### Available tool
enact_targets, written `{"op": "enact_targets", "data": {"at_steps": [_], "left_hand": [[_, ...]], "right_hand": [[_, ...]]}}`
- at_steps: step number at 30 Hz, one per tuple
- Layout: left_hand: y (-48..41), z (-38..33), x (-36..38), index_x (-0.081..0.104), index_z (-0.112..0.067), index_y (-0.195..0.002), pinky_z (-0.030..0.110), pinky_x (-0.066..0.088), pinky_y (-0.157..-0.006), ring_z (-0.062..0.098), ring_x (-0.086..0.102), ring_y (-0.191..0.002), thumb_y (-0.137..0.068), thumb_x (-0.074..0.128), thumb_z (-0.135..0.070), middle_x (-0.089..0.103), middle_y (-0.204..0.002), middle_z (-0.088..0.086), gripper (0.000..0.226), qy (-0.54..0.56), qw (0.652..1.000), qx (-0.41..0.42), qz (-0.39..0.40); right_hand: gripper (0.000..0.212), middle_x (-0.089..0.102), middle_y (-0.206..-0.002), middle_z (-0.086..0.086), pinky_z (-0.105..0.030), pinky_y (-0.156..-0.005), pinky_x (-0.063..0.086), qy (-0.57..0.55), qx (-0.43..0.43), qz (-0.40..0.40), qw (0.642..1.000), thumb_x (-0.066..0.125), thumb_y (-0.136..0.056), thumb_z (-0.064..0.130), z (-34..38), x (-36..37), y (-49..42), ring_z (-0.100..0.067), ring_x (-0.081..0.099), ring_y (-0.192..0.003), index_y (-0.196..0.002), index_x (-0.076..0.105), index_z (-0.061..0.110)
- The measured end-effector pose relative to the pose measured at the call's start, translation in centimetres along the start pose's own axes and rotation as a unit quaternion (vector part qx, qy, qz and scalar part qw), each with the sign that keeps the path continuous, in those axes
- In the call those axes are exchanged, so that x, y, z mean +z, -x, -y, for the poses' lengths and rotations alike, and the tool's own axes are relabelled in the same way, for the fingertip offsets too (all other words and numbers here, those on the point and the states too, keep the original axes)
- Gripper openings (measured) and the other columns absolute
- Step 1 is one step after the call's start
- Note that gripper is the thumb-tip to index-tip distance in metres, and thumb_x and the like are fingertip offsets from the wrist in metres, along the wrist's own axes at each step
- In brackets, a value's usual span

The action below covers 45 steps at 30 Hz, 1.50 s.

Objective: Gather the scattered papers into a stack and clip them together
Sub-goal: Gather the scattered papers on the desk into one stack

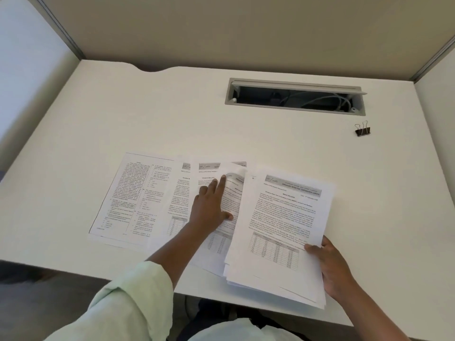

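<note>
My right hand [331, 265] grips the lower right edge of a gathered stack of printed papers [278, 232], raised slightly above the white desk [172, 114]. My left hand [211, 207] lies with fingers spread on a loose sheet [231, 193] whose top edge curls upward beside the stack. More printed sheets [130, 195] lie overlapping on the desk to the left. A black binder clip [362, 129] stands alone at the desk's far right, well away from both hands.
A grey cable tray opening [294, 97] with wires inside is cut into the desk at the back. Beige partition walls [246, 28] enclose the desk at the back and sides. The desk's front edge runs below the papers.
</note>
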<state>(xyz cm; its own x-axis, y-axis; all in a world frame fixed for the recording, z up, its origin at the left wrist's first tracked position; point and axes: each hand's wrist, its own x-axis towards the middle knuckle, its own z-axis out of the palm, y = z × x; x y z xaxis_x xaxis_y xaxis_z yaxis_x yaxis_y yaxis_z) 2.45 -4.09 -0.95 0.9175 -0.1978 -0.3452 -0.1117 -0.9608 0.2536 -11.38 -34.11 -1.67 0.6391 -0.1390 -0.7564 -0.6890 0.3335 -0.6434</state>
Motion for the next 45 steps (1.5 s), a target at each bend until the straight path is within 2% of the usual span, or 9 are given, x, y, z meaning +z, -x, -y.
{"op": "enact_targets", "data": {"at_steps": [7, 11, 16, 25, 30, 33, 36, 40, 45], "left_hand": [[0.8, -0.6, -0.9, 0.016, -0.012, -0.164, 0.038, 0.052, -0.086, 0.035, 0.064, -0.111, -0.091, 0.067, -0.004, 0.060, -0.132, 0.018, 0.088, 0.226, 0.953, -0.176, -0.101], [0.8, 0.8, -2.2, 0.073, -0.010, -0.116, 0.042, 0.057, -0.096, 0.035, 0.073, -0.106, -0.093, 0.069, -0.007, 0.079, -0.107, 0.008, 0.024, 0.533, 0.808, -0.252, -0.017], [2.2, 0.0, -3.0, 0.066, -0.012, -0.131, 0.049, 0.052, -0.106, 0.028, 0.070, -0.119, -0.103, 0.060, -0.018, 0.076, -0.124, 0.006, 0.029, 0.713, 0.669, -0.199, 0.068], [3.1, -4.1, -4.7, 0.062, -0.018, -0.132, 0.058, 0.055, -0.101, 0.031, 0.073, -0.112, -0.091, 0.070, 0.003, 0.077, -0.121, 0.006, 0.046, 0.642, 0.757, -0.084, 0.090], [3.6, -7.0, -8.2, 0.060, -0.007, -0.134, 0.052, 0.058, -0.098, 0.039, 0.070, -0.117, -0.085, 0.071, 0.005, 0.073, -0.127, 0.017, 0.052, 0.716, 0.687, -0.008, 0.124], [3.2, -8.0, -9.2, 0.063, -0.009, -0.128, 0.049, 0.060, -0.094, 0.037, 0.071, -0.110, -0.082, 0.068, 0.005, 0.074, -0.124, 0.017, 0.048, 0.770, 0.621, -0.007, 0.144], [2.6, -7.8, -8.8, 0.064, -0.007, -0.130, 0.054, 0.056, -0.099, 0.039, 0.068, -0.113, -0.083, 0.066, 0.004, 0.071, -0.128, 0.020, 0.048, 0.796, 0.583, -0.020, 0.160], [1.1, -6.6, -6.9, 0.064, -0.005, -0.131, 0.054, 0.056, -0.100, 0.040, 0.069, -0.114, -0.090, 0.066, 0.004, 0.073, -0.125, 0.018, 0.042, 0.764, 0.631, -0.091, 0.100], [-1.4, -3.1, -4.2, 0.065, -0.017, -0.124, 0.038, 0.054, -0.094, 0.026, 0.067, -0.113, -0.095, 0.070, -0.036, 0.070, -0.122, 0.003, 0.035, 0.329, 0.936, -0.110, -0.052]], "right_hand": [[0.043, 0.074, -0.126, -0.009, -0.063, -0.102, 0.051, 0.007, 0.005, 0.028, 1.000, 0.060, -0.094, -0.001, 0.5, 0.3, -0.6, -0.039, 0.070, -0.113, -0.132, 0.063, 0.020], [0.044, 0.073, -0.127, -0.011, -0.063, -0.103, 0.050, 0.003, 0.003, 0.058, 0.998, 0.059, -0.094, -0.003, 0.8, 1.1, -1.0, -0.040, 0.070, -0.115, -0.133, 0.063, 0.017], [0.046, 0.072, -0.130, -0.013, -0.064, -0.105, 0.048, -0.001, 0.007, 0.100, 0.995, 0.056, -0.094, -0.005, 1.4, 2.8, -1.7, -0.041, 0.068, -0.118, -0.135, 0.061, 0.015], [0.034, 0.074, -0.126, -0.003, -0.045, -0.101, 0.053, 0.073, -0.058, 0.095, 0.991, 0.062, -0.098, 0.010, 3.2, 4.7, -1.4, -0.023, 0.073, -0.112, -0.130, 0.065, 0.020], [0.079, 0.070, -0.134, -0.001, -0.042, -0.098, 0.051, 0.026, -0.108, 0.125, 0.986, 0.075, -0.075, 0.069, 5.3, 4.4, -1.0, -0.020, 0.067, -0.119, -0.137, 0.061, 0.022], [0.054, 0.064, -0.143, -0.008, -0.046, -0.109, 0.049, -0.061, -0.059, 0.159, 0.984, 0.048, -0.099, 0.047, 6.6, 4.1, -1.2, -0.025, 0.061, -0.132, -0.144, 0.057, 0.018], [0.045, 0.070, -0.133, -0.012, -0.045, -0.091, 0.060, -0.113, -0.006, 0.173, 0.978, 0.048, -0.095, 0.038, 7.6, 3.9, -1.5, -0.028, 0.070, -0.117, -0.128, 0.071, 0.019], [0.034, 0.074, -0.125, -0.015, -0.044, -0.080, 0.063, -0.082, -0.001, 0.174, 0.981, 0.059, -0.091, 0.016, 8.5, 3.0, -2.0, -0.031, 0.074, -0.107, -0.120, 0.076, 0.012], [0.042, 0.074, -0.125, -0.013, -0.044, -0.085, 0.063, -0.007, -0.025, 0.121, 0.992, 0.064, -0.091, 0.006, 7.5, 0.9, -3.1, -0.031, 0.074, -0.109, -0.133, 0.065, 0.011]]}}
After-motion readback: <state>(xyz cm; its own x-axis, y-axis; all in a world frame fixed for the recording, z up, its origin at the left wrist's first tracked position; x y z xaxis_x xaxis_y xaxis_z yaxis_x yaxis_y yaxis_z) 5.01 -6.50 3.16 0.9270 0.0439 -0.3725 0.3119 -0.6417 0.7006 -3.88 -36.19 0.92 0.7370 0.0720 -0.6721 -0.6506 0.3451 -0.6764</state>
